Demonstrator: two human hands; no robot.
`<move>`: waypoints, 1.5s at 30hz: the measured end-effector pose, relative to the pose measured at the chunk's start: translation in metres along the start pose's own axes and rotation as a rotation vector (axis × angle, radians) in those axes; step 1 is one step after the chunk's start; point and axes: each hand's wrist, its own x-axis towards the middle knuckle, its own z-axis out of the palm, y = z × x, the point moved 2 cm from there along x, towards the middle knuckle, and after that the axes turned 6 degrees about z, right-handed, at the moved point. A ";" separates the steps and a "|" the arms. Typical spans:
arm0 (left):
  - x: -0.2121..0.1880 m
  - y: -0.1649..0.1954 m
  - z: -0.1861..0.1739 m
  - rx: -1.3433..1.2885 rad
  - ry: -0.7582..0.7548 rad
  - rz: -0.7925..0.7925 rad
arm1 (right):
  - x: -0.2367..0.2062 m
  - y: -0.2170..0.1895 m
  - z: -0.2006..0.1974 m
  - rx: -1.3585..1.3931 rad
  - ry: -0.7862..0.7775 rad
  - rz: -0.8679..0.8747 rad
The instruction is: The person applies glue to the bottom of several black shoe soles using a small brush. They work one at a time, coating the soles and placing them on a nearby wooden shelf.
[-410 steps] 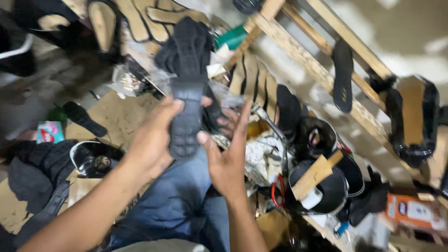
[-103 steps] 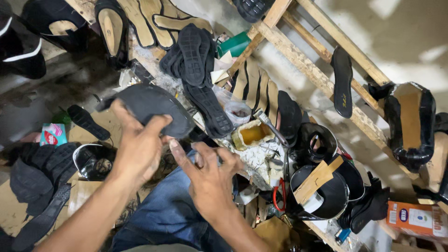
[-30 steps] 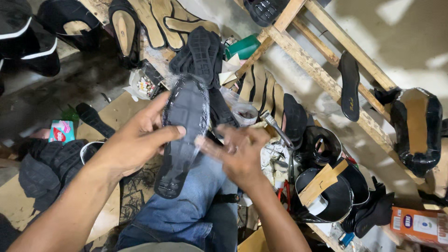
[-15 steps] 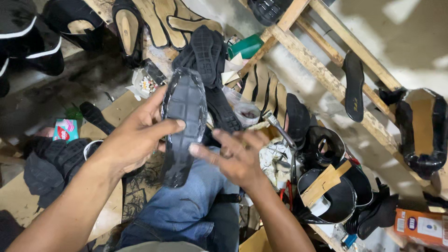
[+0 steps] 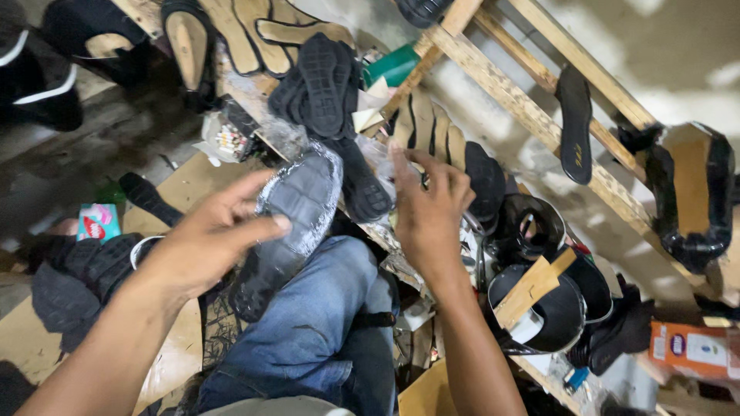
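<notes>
My left hand (image 5: 208,239) holds a black rubber shoe sole (image 5: 289,219) tread side up, its surface shiny and wet-looking, with the thumb across its middle and its lower end above my jeans-clad knee (image 5: 316,323). My right hand (image 5: 428,208) is off the sole, to its right, fingers spread and reaching over the cluttered work area near a row of tan insoles (image 5: 428,131). It holds nothing that I can see.
A stack of black soles (image 5: 324,85) lies beyond the held sole. Wooden slats (image 5: 532,115) run diagonally at right, with a black sole (image 5: 574,123) on them. Dark round tins (image 5: 539,308) and a wooden stick sit at lower right; shoe uppers lie at far left.
My right hand has left the sole and moved up and right toward the clutter. The left hand has tilted the sole flatter and kept hold of it.
</notes>
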 end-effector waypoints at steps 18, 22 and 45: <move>-0.003 -0.001 0.022 -0.035 0.080 -0.021 | -0.033 0.078 0.018 -0.051 -0.270 0.508; 0.001 0.002 0.035 0.008 0.033 -0.087 | -0.026 0.044 -0.008 0.798 -0.411 0.378; -0.007 0.001 0.015 -0.317 -0.213 -0.007 | -0.018 -0.062 -0.019 -0.030 -0.266 -0.105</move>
